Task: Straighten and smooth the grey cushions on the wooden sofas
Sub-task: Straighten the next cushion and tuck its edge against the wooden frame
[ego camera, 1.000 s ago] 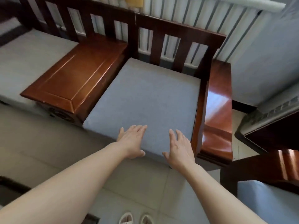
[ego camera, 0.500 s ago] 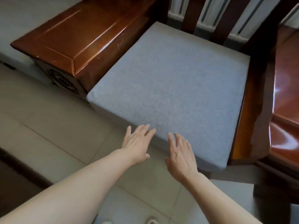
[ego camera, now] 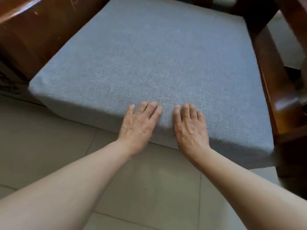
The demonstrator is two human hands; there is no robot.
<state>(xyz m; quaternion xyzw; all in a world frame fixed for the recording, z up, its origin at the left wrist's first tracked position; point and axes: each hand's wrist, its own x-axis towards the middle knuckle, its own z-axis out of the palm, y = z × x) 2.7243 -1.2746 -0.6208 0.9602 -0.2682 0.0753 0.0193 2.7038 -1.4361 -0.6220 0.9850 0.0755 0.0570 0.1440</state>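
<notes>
Resting flat on the grey cushion's (ego camera: 149, 52) near front edge: left hand (ego camera: 138, 125), right hand (ego camera: 191, 128), fingers straight, holding nothing. Cushion stretching away ahead toward the sofa back; equally near.

The grey cushion (ego camera: 149, 60) runs off the top edge, its back corners unseen. Both palms are hidden under the hands' backs. The wooden armrest (ego camera: 272, 83) at right is blurred and cut off.
</notes>
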